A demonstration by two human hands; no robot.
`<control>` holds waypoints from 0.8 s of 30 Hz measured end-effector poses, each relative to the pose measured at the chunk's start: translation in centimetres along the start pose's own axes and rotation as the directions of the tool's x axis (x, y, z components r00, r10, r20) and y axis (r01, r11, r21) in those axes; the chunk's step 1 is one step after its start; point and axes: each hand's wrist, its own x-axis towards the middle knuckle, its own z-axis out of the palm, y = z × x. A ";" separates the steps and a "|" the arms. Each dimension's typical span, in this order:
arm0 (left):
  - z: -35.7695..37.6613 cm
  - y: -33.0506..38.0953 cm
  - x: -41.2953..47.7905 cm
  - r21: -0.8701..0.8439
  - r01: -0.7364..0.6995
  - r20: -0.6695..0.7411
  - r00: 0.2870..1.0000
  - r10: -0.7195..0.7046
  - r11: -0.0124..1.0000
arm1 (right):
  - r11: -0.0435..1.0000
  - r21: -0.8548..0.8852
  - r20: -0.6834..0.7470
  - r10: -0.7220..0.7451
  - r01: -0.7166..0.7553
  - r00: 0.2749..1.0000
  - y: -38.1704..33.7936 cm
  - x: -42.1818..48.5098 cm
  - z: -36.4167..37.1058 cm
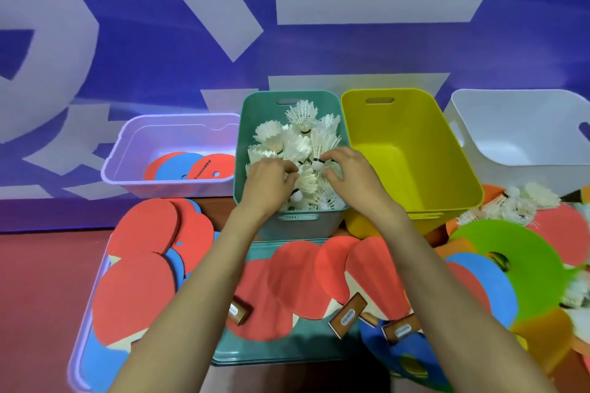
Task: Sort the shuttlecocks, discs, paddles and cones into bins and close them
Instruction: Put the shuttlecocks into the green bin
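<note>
**Desk:** While you are watching the head camera, where are the hands sitting?

**Me:** I am seeing the left hand [271,182] and the right hand [348,175] both inside the teal bin [255,112], on top of the shuttlecocks [300,137] that are filling it.

**Desk:** What are the fingers doing?

**Me:** The left hand's fingers are curling into the white feathers and pinching some against the thumb. The right hand is arching over the pile with bent fingers touching a cork. I cannot tell whether it is gripping anything.

**Desk:** How are the other bins standing?

**Me:** A yellow bin [415,137] is standing just beside the teal one on its right, and a white bin [510,124] is standing further right. A pale purple bin [134,143] is sitting on the left, holding red and blue discs [191,166].

**Desk:** What is lying nearer to you?

**Me:** Red paddles [293,274] are overlapping across a teal lid [287,348] under the forearms, and more are lying on a pale purple lid [76,360] at the left. At the right, a green disc [517,258] is lying over blue and orange pieces. Loose shuttlecocks [517,204] are lying near the yellow bin's corner.
</note>
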 end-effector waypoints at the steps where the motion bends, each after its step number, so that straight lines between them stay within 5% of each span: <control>1: 0.1 0.3 -0.4 -0.010 -0.010 -0.036 0.999 0.010 1.000 | 1.000 0.003 -0.006 -0.002 0.002 1.000 0.0 -0.4 -0.1; 6: 1.7 2.8 -3.0 -0.106 -0.092 -0.228 0.971 0.066 0.990 | 0.999 0.031 -0.062 0.014 -0.012 0.998 0.7 -3.1 -1.5; 15: 8.2 14.2 -7.0 -0.186 -0.331 -0.187 0.936 0.297 0.925 | 0.992 0.072 -0.192 0.119 -0.107 0.974 9.2 -12.1 -6.9; 20: 13.7 18.6 -8.1 -0.142 -0.144 0.051 0.987 0.153 0.979 | 0.974 0.056 -0.154 0.226 -0.220 0.962 15.6 -17.6 -9.6; 24: 18.2 19.1 -7.1 -0.082 0.086 0.269 0.961 -0.061 0.993 | 0.952 0.061 -0.009 0.300 -0.299 0.954 19.1 -19.4 -10.0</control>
